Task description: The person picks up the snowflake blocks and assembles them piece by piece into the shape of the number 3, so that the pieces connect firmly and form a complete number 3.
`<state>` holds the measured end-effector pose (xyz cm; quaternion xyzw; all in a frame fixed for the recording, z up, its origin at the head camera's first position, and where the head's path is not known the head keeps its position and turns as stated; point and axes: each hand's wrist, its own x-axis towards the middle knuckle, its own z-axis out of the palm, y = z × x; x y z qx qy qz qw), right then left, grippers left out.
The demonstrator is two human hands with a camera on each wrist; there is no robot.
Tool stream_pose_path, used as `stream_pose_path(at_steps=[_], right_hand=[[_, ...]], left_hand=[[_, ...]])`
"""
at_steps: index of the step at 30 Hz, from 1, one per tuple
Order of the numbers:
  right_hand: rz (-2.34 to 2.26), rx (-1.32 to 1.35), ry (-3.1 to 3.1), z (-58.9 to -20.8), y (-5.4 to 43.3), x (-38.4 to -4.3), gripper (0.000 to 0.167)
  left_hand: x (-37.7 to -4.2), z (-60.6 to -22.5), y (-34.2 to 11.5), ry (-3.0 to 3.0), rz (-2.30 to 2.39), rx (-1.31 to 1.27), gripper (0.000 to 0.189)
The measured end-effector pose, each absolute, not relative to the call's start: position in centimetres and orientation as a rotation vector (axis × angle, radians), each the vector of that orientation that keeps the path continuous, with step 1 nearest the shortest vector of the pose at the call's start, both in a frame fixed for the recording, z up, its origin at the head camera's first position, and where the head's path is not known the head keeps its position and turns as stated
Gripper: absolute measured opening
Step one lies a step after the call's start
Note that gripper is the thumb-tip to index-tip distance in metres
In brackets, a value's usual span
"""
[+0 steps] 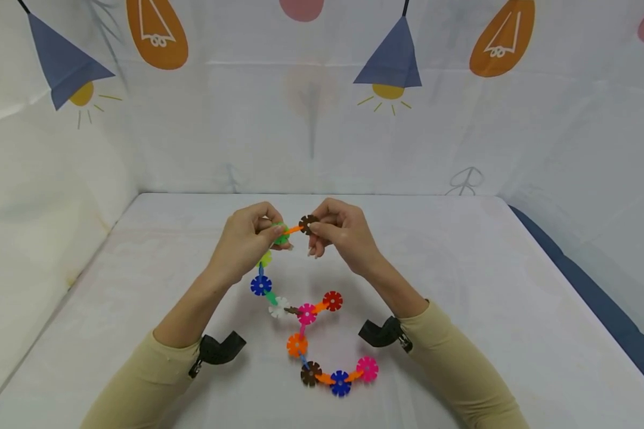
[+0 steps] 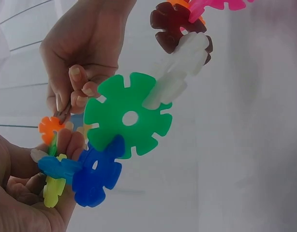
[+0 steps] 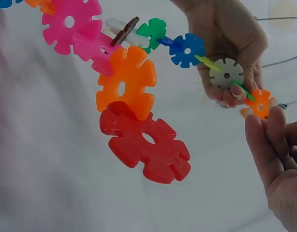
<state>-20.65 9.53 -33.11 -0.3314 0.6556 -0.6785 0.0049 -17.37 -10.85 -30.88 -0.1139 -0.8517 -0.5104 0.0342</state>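
My left hand [image 1: 247, 238] pinches a bright green notched plastic disc [image 1: 281, 233] at one end of a linked chain of snowflake discs. An orange disc [image 1: 294, 229] slots in beside it, seen edge-on. Thumb and fingers of my right hand [image 1: 343, 229] pinch a brown disc [image 1: 308, 224] that meets the orange one. Below the left hand the chain runs through a yellow disc [image 1: 265, 258], a blue disc [image 1: 260, 285] and a white disc [image 1: 278, 307] to a pink disc [image 1: 307, 314]. In the right wrist view, a red disc [image 3: 146, 142] ends one branch.
From the pink disc, another branch passes an orange disc [image 1: 297, 345] and a lower brown disc [image 1: 311, 373], ending at a second pink disc [image 1: 367, 369]. Black wrist cameras [image 1: 221, 349] jut from both sleeves. A white-covered table [image 1: 461, 250] lies below, with a printed curtain [image 1: 311, 137] behind it.
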Motion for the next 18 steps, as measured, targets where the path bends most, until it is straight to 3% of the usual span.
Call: stream_pose_path(at_steps=[18], right_hand=[[-2.11, -1.021, 2.026, -33.21, 9.64, -20.75, 0.006]], left_hand=[[-17.27, -30.96, -10.88, -2.619, -1.517, -0.377, 0.007]])
